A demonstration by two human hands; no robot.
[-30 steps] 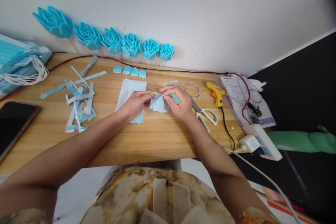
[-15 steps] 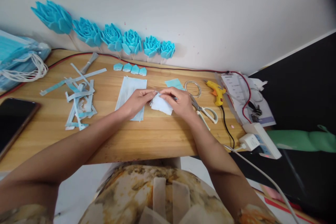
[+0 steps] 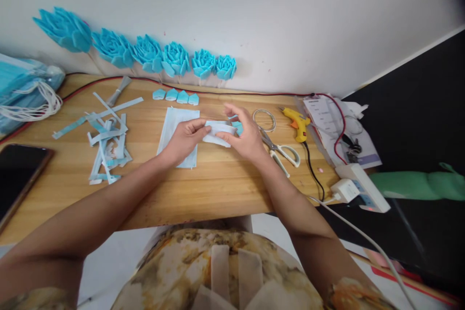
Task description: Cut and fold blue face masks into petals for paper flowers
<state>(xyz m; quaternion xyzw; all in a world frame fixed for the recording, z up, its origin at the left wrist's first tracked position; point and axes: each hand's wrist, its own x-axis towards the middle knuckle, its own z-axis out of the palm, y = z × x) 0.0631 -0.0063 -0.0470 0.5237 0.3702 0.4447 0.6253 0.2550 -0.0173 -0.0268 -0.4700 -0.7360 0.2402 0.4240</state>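
Note:
A small folded piece of pale mask fabric (image 3: 218, 140) is pinched at its left end between the thumb and fingers of my left hand (image 3: 182, 141). My right hand (image 3: 249, 135) has its thumb against the right part of that piece, while its fingers are lifted and spread apart. Under my left hand lies a flat pale blue mask sheet (image 3: 175, 121), partly covered. A blue fabric square (image 3: 238, 127) is mostly hidden behind my right hand. Just right of that hand are scissors (image 3: 278, 147) with white handles and a ring of wire or tape (image 3: 264, 120).
Several folded blue petals (image 3: 177, 96) line the back, below blue fabric flowers (image 3: 176, 59) against the wall. Cut strips (image 3: 108, 138), a phone (image 3: 22, 174) and bagged masks (image 3: 27, 89) lie left. Right are a yellow glue gun (image 3: 298, 123), papers (image 3: 334, 128) and a power strip (image 3: 363, 189).
My right fingers have come off the fabric's top edge and spread upward. The piece now lies more sideways between my hands, with its left end in my left hand. The view has shifted slightly.

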